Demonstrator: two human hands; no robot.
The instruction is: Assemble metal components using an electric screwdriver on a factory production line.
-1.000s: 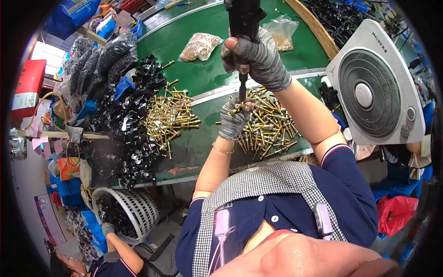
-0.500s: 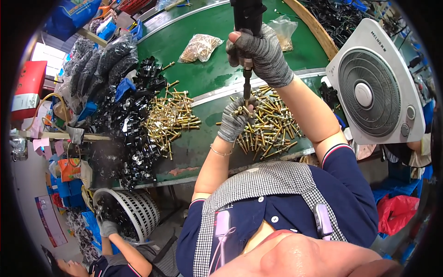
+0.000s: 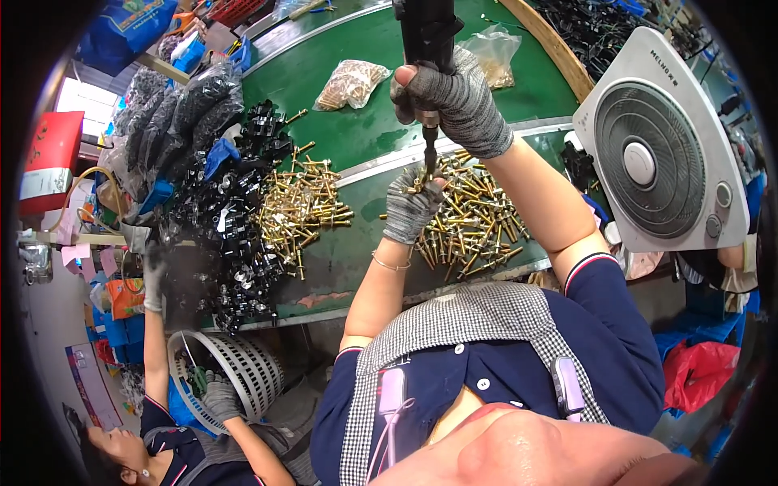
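Both our gloved hands at work, right hand [image 3: 458, 101] wrapped around a black power screwdriver [image 3: 427, 49], left hand [image 3: 411, 206] pinching a brass screw [image 3: 425, 174] under its bit, above the brass screw pile [image 3: 470, 223] on the green tabletop [image 3: 356, 130], black parts [image 3: 227, 219] heaped left.

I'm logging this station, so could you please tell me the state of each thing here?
Right hand: gloved, gripping the driver.
Driver: upright, bit down on a bolt.
Left hand: gloved, holding a bolt under the bit.
Bolts: loose pile.
Fan: tilted; running or not, unclear.
Bag: closed, lying flat.
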